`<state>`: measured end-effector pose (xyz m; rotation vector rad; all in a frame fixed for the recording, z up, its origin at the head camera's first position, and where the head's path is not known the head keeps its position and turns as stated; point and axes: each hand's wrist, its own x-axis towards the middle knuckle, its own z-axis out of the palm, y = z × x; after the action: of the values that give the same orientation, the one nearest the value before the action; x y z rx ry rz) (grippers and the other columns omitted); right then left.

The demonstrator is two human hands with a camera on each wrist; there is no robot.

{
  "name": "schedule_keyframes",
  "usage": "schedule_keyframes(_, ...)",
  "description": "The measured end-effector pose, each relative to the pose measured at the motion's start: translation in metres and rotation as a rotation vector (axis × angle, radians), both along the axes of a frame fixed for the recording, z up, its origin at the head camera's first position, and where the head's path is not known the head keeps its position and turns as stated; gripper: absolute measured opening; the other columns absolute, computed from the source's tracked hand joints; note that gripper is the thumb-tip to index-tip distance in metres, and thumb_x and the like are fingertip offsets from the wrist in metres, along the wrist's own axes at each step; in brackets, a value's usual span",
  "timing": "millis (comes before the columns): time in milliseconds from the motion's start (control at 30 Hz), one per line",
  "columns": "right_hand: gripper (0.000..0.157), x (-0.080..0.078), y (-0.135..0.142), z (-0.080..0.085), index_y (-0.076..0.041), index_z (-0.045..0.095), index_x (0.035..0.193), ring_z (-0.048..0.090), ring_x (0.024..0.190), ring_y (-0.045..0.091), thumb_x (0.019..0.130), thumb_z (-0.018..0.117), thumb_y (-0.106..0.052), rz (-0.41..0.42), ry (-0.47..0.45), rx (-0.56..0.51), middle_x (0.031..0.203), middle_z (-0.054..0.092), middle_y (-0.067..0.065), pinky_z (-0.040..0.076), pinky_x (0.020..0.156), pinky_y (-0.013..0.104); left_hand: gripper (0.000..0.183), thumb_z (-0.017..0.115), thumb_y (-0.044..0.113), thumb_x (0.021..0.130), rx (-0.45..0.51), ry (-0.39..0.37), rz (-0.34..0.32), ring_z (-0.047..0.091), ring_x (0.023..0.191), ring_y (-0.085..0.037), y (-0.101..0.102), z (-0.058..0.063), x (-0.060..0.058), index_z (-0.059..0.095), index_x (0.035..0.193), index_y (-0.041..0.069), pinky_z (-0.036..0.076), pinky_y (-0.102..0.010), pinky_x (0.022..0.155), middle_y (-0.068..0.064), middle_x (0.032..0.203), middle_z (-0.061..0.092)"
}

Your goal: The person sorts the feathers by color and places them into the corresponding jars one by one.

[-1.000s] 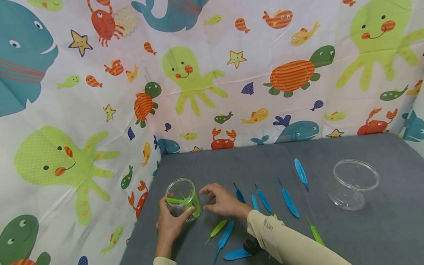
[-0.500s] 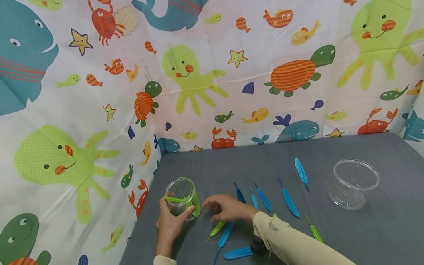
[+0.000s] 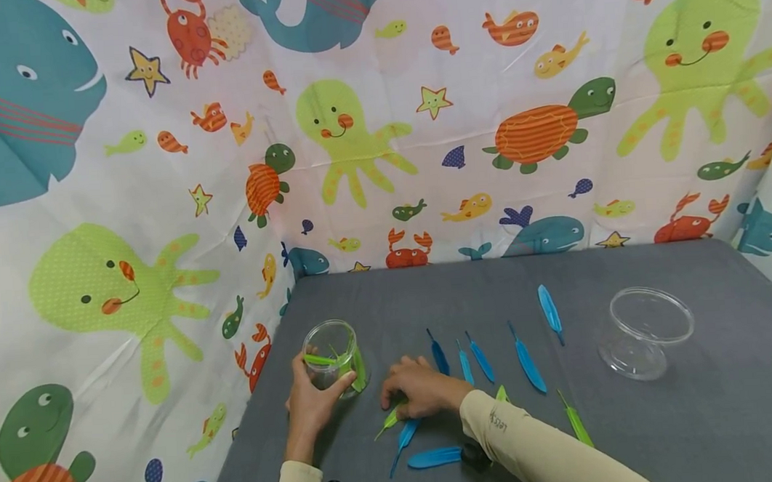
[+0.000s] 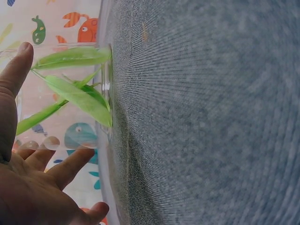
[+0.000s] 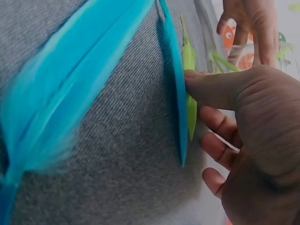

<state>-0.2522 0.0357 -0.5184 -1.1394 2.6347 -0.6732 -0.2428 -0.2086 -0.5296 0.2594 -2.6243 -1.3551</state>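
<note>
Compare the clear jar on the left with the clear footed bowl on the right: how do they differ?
Shape: the clear jar is straight-sided, while the clear footed bowl has a wide rim above a narrower foot.
Contents: the jar has green feathers inside; the bowl shows none.
Contact: the left hand grips the jar, while no hand touches the bowl.
Both are see-through, open-topped and upright on the gray cloth.
</note>
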Motion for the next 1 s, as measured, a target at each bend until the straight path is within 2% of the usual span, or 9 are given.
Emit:
schedule_keyframes(133,0.016,0.005,-0.005,0.005,-0.029,0.074,0.097,0.04,0.081,0.004,0.086,0.081,-0.02,0.029,0.034,0.083,0.096,0.065,-0.011,0.029,0.078,0.028,0.106,0.088,0.055,0.073,0.002,0.001,-0.001,0.047,0.14,-0.042,0.0,0.0,0.0,0.028,0.155,0.024,0.012,-0.072,0.113,-0.008,0.159,0.044)
schedule_keyframes(300,0.018,0.01,-0.01,0.011,-0.027,0.071,0.092,0.045,0.072,0.004,0.086,0.078,-0.012,0.042,0.015,0.147,0.081,0.063,-0.015,0.031,0.079,0.031,0.106,0.088,0.055,0.074,0.009,0.0,-0.006,0.046,0.141,-0.041,0.0,0.0,0.001,0.027,0.156,0.024,0.011,-0.072,0.112,-0.006,0.16,0.042)
schedule_keyframes(400,0.02,0.009,-0.009,0.012,-0.026,0.071,0.091,0.048,0.066,0.003,0.086,0.078,-0.008,0.048,-0.042,0.119,0.071,0.058,-0.013,0.037,0.089,0.036,0.106,0.088,0.055,0.074,0.004,-0.004,-0.002,0.046,0.141,-0.041,0.0,0.0,0.001,0.028,0.156,0.023,0.011,-0.072,0.112,-0.006,0.16,0.042)
schedule_keyframes(533,0.019,0.002,-0.001,0.014,-0.023,0.074,0.1,0.05,0.063,0.002,0.09,0.076,-0.008,0.084,-0.215,0.017,0.069,0.058,-0.008,0.036,0.113,0.051,0.105,0.088,0.053,0.074,-0.003,-0.005,0.006,0.046,0.141,-0.042,0.001,0.0,0.001,0.028,0.155,0.023,0.012,-0.073,0.112,-0.008,0.159,0.043)
schedule_keyframes(600,0.019,-0.003,0.003,0.018,-0.017,0.074,0.107,0.05,0.064,0.003,0.092,0.074,-0.006,0.118,-0.329,-0.056,0.073,0.061,-0.002,0.042,0.109,0.052,0.105,0.088,0.052,0.074,-0.002,-0.006,0.008,0.046,0.141,-0.042,0.002,0.001,0.001,0.028,0.155,0.023,0.012,-0.073,0.112,-0.011,0.159,0.043)
schedule_keyframes(700,0.022,-0.011,0.009,0.026,-0.007,0.073,0.115,0.053,0.066,0.004,0.094,0.069,-0.003,0.181,-0.462,-0.169,0.082,0.066,0.008,0.054,0.089,0.037,0.105,0.089,0.052,0.073,0.0,-0.008,0.01,0.045,0.142,-0.044,0.002,0.002,0.001,0.029,0.155,0.022,0.013,-0.074,0.111,-0.014,0.159,0.043)
schedule_keyframes(767,0.022,-0.015,0.012,0.031,-0.002,0.072,0.117,0.054,0.069,0.004,0.095,0.067,0.0,0.217,-0.512,-0.235,0.088,0.067,0.012,0.052,0.069,0.027,0.106,0.089,0.053,0.072,-0.003,-0.01,0.014,0.045,0.143,-0.044,0.002,0.002,0.001,0.03,0.154,0.023,0.016,-0.075,0.111,-0.013,0.159,0.043)
schedule_keyframes(867,0.022,-0.018,0.015,0.04,-0.001,0.07,0.117,0.054,0.071,0.004,0.096,0.066,0.0,0.242,-0.533,-0.317,0.091,0.067,0.015,0.048,0.068,0.019,0.105,0.089,0.054,0.072,-0.006,-0.006,0.013,0.045,0.143,-0.043,0.002,0.002,0.001,0.03,0.154,0.023,0.019,-0.074,0.111,-0.009,0.161,0.042)
schedule_keyframes(1000,0.022,-0.023,0.015,0.051,-0.004,0.07,0.117,0.055,0.072,0.013,0.096,0.067,-0.002,0.244,-0.529,-0.42,0.09,0.065,0.017,0.051,0.07,0.026,0.105,0.089,0.053,0.073,-0.009,0.008,0.005,0.046,0.142,-0.042,0.002,0.001,0.001,0.029,0.155,0.023,0.017,-0.073,0.112,-0.005,0.161,0.041)
